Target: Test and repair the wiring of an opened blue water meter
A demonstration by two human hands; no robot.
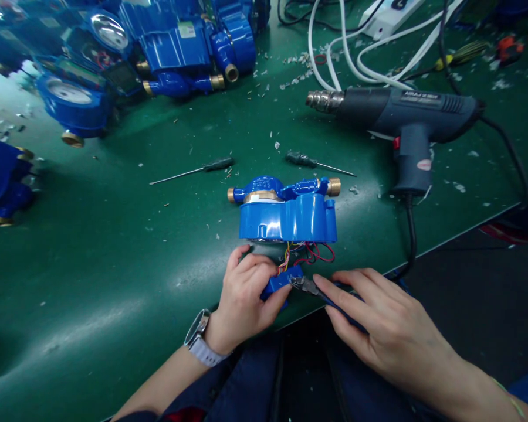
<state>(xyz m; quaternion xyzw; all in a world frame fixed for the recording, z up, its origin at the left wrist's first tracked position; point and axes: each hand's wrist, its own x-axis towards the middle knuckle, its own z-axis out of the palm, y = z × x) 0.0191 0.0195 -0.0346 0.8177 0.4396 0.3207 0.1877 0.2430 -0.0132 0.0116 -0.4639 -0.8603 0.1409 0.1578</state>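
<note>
A blue water meter with brass pipe ends lies on its side near the front of the green table. Thin red, yellow and dark wires run from its underside to a small blue plastic part. My left hand pinches that part between thumb and fingers, just in front of the meter. In my right hand is a pair of pliers, whose metal jaws touch the right end of the blue part. Its handles are partly hidden by my fingers.
Two screwdrivers lie behind the meter. A heat gun rests at the right, its cord dropping over the front edge. More blue meters crowd the back left. White cables and a power strip sit at the back.
</note>
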